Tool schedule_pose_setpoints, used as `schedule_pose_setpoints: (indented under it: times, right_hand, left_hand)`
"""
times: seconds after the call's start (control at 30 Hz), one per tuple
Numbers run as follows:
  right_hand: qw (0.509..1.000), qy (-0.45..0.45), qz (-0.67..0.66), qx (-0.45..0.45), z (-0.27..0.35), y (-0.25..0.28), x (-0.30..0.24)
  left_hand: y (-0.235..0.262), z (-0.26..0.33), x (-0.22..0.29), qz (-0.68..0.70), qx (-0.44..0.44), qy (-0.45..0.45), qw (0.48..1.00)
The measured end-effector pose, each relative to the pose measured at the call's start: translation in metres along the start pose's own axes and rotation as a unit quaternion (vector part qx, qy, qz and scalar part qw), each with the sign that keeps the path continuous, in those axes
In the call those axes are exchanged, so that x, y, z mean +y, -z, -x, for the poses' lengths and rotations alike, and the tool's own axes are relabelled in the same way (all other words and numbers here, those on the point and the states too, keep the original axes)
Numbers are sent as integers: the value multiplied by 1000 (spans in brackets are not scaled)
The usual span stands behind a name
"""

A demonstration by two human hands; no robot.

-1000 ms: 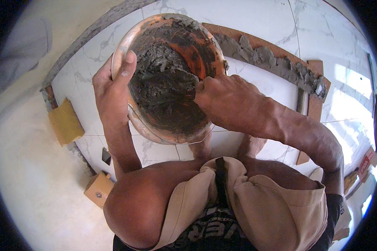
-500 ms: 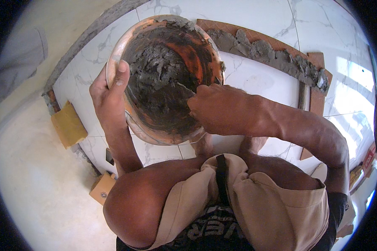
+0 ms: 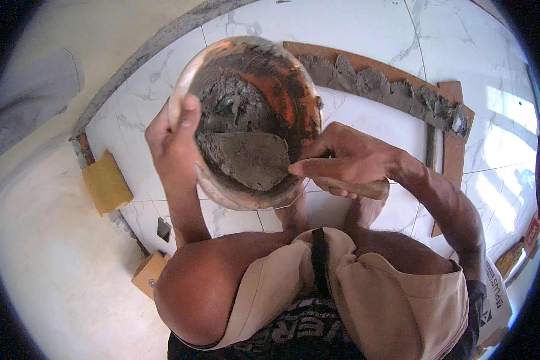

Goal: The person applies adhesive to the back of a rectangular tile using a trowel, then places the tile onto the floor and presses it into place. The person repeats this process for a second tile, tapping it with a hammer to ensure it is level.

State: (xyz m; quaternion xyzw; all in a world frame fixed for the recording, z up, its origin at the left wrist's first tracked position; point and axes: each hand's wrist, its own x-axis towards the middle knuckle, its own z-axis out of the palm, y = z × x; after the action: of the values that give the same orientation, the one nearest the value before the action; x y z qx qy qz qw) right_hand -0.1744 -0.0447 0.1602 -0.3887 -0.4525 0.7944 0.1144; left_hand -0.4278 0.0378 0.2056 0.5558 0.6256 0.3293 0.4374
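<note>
Grey wet mortar [image 3: 246, 159] lies left of the right hand [image 3: 353, 163], fingers closed round a brown, crosswise wooden handle [image 3: 371, 190]; the left hand [image 3: 175, 144] grips a round orange bucket [image 3: 289, 103].

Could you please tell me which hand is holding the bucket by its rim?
The left hand, its thumb over the bucket rim; the right hand instead holds a mortar-laden trowel.

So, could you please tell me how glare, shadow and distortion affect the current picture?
Head view: strong glare washes out patches of the white tiles at right; head view: the bucket's inside is darker, though the mortar remains readable; head view: fisheye bending curves straight edges toward the rim, with black corners.
</note>
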Motion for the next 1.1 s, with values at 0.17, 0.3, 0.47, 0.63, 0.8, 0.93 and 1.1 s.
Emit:
schedule_pose_setpoints:
  times: [0.17,0.3,0.47,0.63,0.8,0.93,1.1]
  right_hand:
    - [995,42,1,87,50,9,19]
    - [958,123,11,259,103,9,57]
    - [901,8,-141,409,159,-3,111]
    - [857,14,-206,473,172,-8,147]
    - [848,34,-246,467,170,-5,149]
    - [845,39,-221,486,166,-4,157]
    - [852,62,-217,472,165,-4,146]
  left_hand:
    - [68,-31,-83,-39,122,44,991]
    - [94,-27,-110,94,164,169,967]
    - [110,-22,-126,167,169,237,942]
    - [157,-5,-130,-215,218,77,949]
    - [30,73,35,-13,-109,-127,986]
    - [-90,51,10,194,-465,190,843]
    - [-193,45,-97,326,-223,436,808]
